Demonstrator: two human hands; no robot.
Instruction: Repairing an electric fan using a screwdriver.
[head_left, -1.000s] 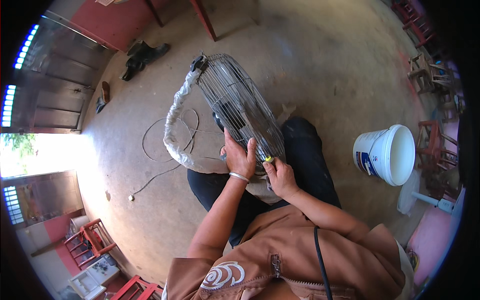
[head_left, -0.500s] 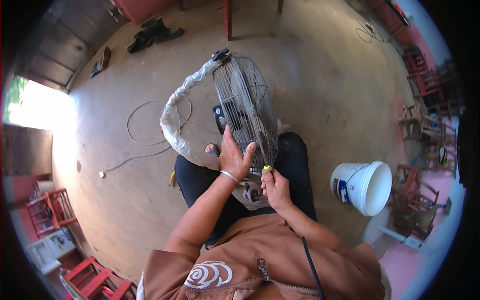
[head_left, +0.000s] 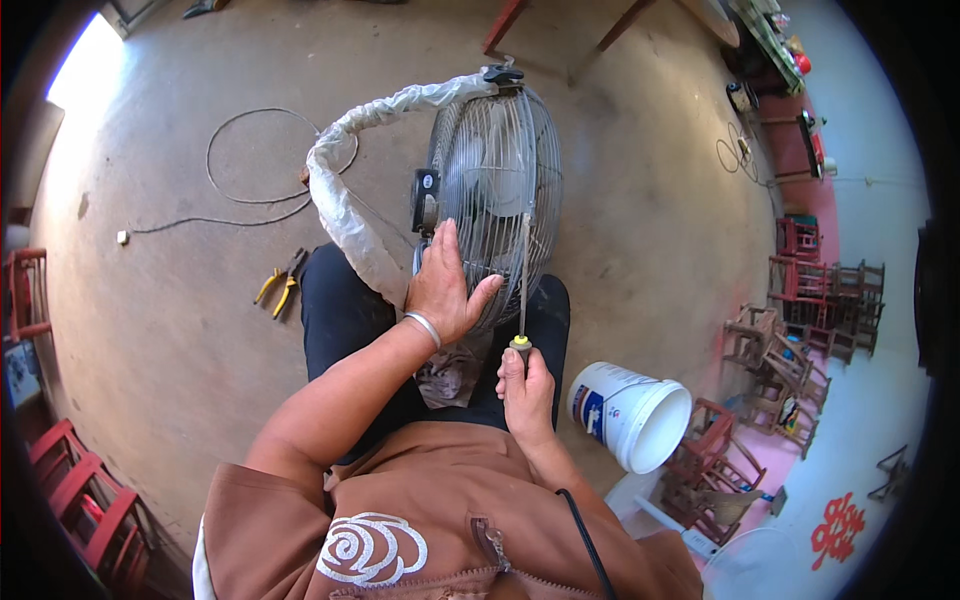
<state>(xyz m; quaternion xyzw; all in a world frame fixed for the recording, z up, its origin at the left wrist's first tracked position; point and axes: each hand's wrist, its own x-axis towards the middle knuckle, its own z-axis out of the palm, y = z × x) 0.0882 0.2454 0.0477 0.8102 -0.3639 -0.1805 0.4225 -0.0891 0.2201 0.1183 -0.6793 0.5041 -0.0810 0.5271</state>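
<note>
A round wire-cage fan (head_left: 490, 190) stands on edge between my knees, its black motor housing (head_left: 426, 200) on the left side. Its curved stand (head_left: 345, 190), wrapped in crinkled white plastic, arcs out to the left from a black knob (head_left: 502, 75) at the top. My left hand (head_left: 447, 290) rests against the lower left of the cage, fingers stretched out and thumb apart. In my right hand (head_left: 527, 392) is the handle of a long screwdriver (head_left: 523, 290); its shaft points away from me along the cage's right part. Whether the tip touches the cage I cannot tell.
Yellow-handled pliers (head_left: 283, 283) lie on the floor by my left knee. A grey cable (head_left: 210, 215) loops across the floor farther left. To my right a white bucket (head_left: 630, 415) lies tilted. Small wooden chairs (head_left: 770, 350) line the right wall; red chairs (head_left: 85, 490) stand at lower left.
My view has turned, so the bucket and chairs appear farther left and the pliers show fully. The fan looks slightly turned, and my right hand with the screwdriver sits a little lower beneath the cage.
</note>
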